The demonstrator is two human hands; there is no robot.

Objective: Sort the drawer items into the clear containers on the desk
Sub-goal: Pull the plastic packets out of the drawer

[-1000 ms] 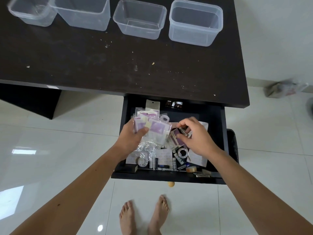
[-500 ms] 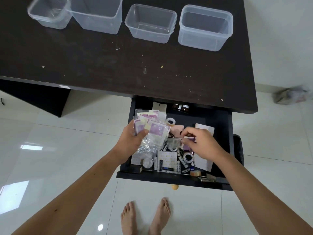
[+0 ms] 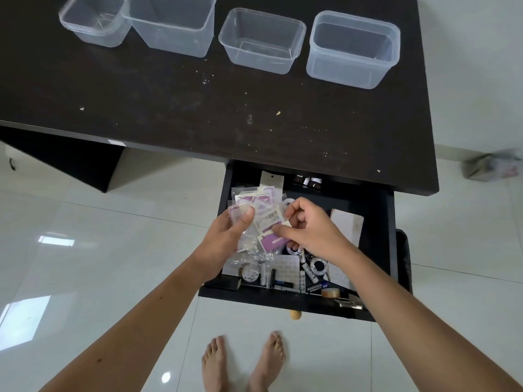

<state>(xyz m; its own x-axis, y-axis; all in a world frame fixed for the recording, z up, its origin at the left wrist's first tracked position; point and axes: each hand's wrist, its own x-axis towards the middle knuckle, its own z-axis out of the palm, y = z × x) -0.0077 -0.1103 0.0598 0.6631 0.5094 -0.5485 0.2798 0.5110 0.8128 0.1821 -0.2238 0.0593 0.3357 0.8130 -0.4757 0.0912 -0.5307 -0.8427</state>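
Observation:
The black drawer (image 3: 376, 250) stands pulled out under the desk, full of small items: batteries (image 3: 268, 277), tape rolls (image 3: 316, 265), white sheets. My left hand (image 3: 226, 236) grips a stack of clear plastic packets with purple cards (image 3: 256, 207) above the drawer. My right hand (image 3: 308, 230) pinches another purple-and-white packet (image 3: 271, 240) and holds it against that stack. Several clear containers stand in a row at the far side of the dark desk (image 3: 198, 108): a small one (image 3: 96, 24), a tall one (image 3: 172, 24), a shallow one (image 3: 260, 41), a deep one (image 3: 352, 49).
A roll of brown tape (image 3: 330, 292) and a dark block (image 3: 226, 284) lie at the drawer's front edge. The drawer's wooden knob (image 3: 295, 314) sticks out over the glossy white tile floor. My bare feet (image 3: 243, 363) stand below. A crumpled bag (image 3: 492, 165) lies on the floor at right.
My right hand picked a packet out of the drawer's middle and brought it left to the stack in my left hand. The view has tilted slightly.

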